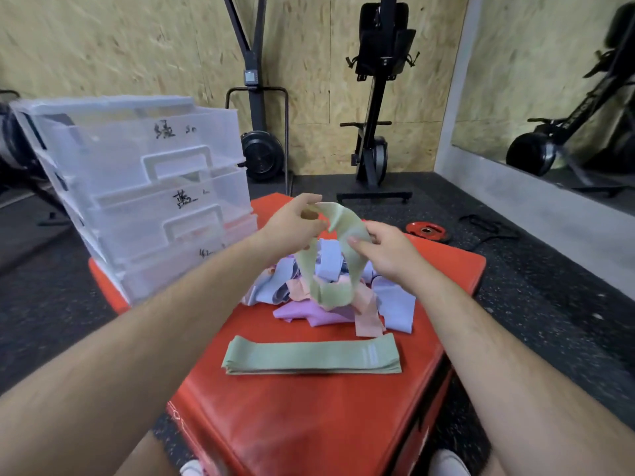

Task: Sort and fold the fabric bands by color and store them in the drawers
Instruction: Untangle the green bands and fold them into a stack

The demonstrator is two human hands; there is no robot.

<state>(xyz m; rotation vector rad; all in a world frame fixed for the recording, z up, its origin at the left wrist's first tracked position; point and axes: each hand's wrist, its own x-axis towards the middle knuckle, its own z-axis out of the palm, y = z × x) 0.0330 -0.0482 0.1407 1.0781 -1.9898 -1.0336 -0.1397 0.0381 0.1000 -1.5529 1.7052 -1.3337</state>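
A pale green fabric band (335, 290) hangs as a loop above a mixed pile of bands (391, 300) in lilac, pink and purple. My left hand (292, 225) pinches the loop's top end. My right hand (385, 249) grips its right side a little lower. The loop's bottom rests on the pile. Nearer to me, a flat stack of green bands (311, 355) lies on the red padded box (309, 424). A clear plastic drawer unit (144, 194) with handwritten labels stands at the box's far left; its drawers look shut.
The red box sits on dark speckled rubber flooring (532, 321). A red weight plate (427, 231) and a black band lie on the floor to the right. Black exercise machines (372, 132) stand against the wooden wall behind. A mirror (567, 80) fills the right wall.
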